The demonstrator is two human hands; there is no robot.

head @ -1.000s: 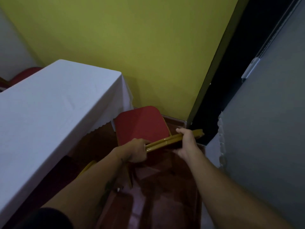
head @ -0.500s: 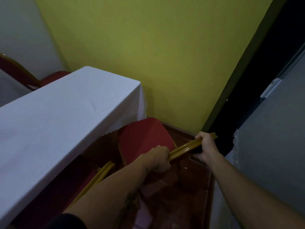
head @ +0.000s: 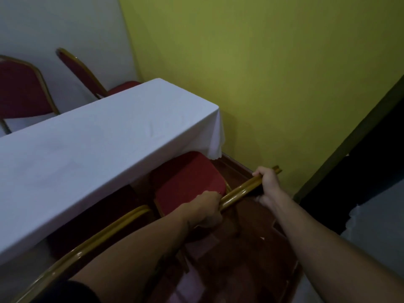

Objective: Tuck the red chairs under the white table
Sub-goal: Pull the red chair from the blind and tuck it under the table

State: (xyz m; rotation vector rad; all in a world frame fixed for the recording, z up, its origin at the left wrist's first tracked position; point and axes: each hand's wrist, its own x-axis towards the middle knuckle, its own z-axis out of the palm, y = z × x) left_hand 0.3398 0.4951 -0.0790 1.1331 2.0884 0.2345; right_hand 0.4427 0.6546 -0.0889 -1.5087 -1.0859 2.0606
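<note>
Red chair (head: 188, 180) nearest the corner sits with the front of its seat slipped beneath the overhanging white cloth of the worktop (head: 91, 149), while its rear part is out in the open on the dark wooden floor (head: 251, 259). Its gold top rail (head: 240, 194) runs slantwise from lower left to upper right, and both hands are on it. The left hand (head: 207, 212) has its grip wrapped shut around the lower end of the rail, knuckles up, just behind the seat's back edge. The right hand (head: 267, 184) has its grip closed around the upper end, near the rail's tip, close to the yellow-green wall (head: 273, 73).

A second chair's gold frame (head: 94, 239) curves along the near edge of the worktop, lower left, passing under the left forearm; its seat is in shadow below the cloth. Across the worktop, two more red chair backs (head: 24, 92) with gold edging stand against a pale wall (head: 54, 25), their seats mostly hidden by the cloth. A dark doorway (head: 360, 171) opens at the right.
</note>
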